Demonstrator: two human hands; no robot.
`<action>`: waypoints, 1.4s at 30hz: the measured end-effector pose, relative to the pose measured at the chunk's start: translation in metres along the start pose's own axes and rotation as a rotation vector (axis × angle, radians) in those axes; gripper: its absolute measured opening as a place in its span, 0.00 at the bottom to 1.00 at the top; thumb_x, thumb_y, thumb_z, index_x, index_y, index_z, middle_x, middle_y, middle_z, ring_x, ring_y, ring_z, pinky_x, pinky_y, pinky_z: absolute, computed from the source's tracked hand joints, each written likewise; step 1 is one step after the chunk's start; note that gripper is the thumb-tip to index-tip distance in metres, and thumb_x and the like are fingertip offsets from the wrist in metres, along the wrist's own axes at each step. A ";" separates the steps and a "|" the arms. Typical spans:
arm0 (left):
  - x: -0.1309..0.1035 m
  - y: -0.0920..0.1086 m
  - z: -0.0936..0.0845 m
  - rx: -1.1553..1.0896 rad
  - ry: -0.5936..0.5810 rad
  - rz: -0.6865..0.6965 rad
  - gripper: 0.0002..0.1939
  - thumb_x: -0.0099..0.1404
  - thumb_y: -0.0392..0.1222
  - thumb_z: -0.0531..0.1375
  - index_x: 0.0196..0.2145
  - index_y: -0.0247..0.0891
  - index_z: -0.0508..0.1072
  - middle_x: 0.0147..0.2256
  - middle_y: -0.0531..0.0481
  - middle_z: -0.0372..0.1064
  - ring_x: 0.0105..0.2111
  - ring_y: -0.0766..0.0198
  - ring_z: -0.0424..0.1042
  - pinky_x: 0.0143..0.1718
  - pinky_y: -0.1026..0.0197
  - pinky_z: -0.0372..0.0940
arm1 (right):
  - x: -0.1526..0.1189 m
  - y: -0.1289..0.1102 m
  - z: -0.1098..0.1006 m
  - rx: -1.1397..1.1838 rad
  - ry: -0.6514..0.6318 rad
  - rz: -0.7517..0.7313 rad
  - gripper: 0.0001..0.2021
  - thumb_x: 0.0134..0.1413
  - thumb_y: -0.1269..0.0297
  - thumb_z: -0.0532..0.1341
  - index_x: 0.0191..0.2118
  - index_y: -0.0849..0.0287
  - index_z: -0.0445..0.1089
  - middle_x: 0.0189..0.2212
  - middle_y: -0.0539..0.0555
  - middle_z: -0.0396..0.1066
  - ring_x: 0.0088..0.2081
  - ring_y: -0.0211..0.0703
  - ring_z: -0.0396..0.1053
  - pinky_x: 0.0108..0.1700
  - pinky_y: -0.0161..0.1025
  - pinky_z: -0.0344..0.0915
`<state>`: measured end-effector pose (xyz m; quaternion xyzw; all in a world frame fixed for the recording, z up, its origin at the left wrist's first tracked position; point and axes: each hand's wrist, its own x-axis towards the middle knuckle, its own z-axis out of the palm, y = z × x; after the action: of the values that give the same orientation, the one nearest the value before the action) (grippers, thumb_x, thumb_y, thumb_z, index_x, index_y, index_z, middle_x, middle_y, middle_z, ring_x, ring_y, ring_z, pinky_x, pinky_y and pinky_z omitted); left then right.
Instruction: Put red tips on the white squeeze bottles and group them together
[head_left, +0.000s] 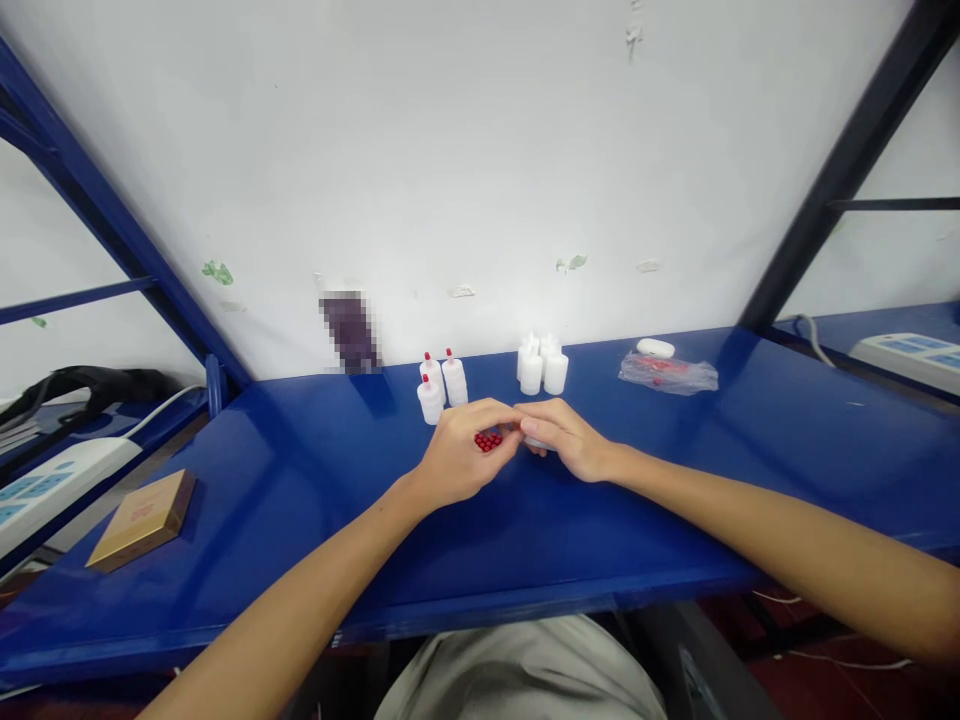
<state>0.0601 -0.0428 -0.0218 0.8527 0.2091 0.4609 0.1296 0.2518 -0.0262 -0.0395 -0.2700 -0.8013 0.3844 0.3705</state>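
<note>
Left hand (456,456) curling inward, thumb and index fingertips meeting the right hand's; cannot tell what they are pinching. Small red caps (488,442) showing within its curve; cannot tell whether palm or tabletop (315,520) is supporting them. Right hand (576,440) closing around a white object (537,443), mostly hidden. Three red-tipped bottles (454,382) standing just beyond the left hand; white-tipped bottles (532,374) clustering to their right. Clear plastic bag (686,376) lying farther right, red pieces showing inside.

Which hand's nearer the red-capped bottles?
Left. The left hand is just in front of the red-capped bottles; the right hand is farther off, to their right.
</note>
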 end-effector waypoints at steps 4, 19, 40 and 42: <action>-0.001 -0.002 0.000 0.009 -0.082 -0.060 0.07 0.64 0.33 0.59 0.39 0.35 0.75 0.33 0.47 0.75 0.31 0.66 0.72 0.35 0.63 0.66 | 0.000 -0.001 -0.001 -0.090 -0.010 0.054 0.27 0.60 0.41 0.53 0.22 0.61 0.62 0.18 0.47 0.57 0.22 0.35 0.54 0.25 0.35 0.50; 0.004 -0.039 -0.037 0.026 0.496 -0.384 0.12 0.66 0.50 0.58 0.32 0.40 0.62 0.16 0.62 0.52 0.16 0.72 0.51 0.19 0.67 0.47 | 0.005 -0.005 -0.001 -0.166 0.109 0.158 0.23 0.63 0.49 0.53 0.21 0.60 0.64 0.19 0.49 0.62 0.22 0.36 0.61 0.28 0.36 0.57; -0.001 -0.063 -0.070 0.303 0.340 -0.393 0.10 0.63 0.47 0.61 0.35 0.36 0.73 0.17 0.59 0.56 0.17 0.72 0.54 0.21 0.67 0.52 | 0.005 -0.002 -0.001 -0.182 0.065 0.141 0.22 0.65 0.52 0.51 0.22 0.58 0.60 0.18 0.48 0.63 0.22 0.36 0.62 0.27 0.34 0.56; 0.000 -0.053 -0.067 0.310 0.303 -0.319 0.08 0.63 0.44 0.59 0.33 0.36 0.72 0.18 0.59 0.57 0.17 0.72 0.54 0.22 0.67 0.52 | 0.005 -0.003 -0.001 -0.245 0.082 0.145 0.22 0.64 0.51 0.52 0.22 0.58 0.61 0.18 0.48 0.63 0.22 0.36 0.61 0.27 0.35 0.55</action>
<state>-0.0085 0.0061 -0.0076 0.7399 0.4259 0.5196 0.0356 0.2490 -0.0235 -0.0347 -0.3857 -0.8048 0.2982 0.3385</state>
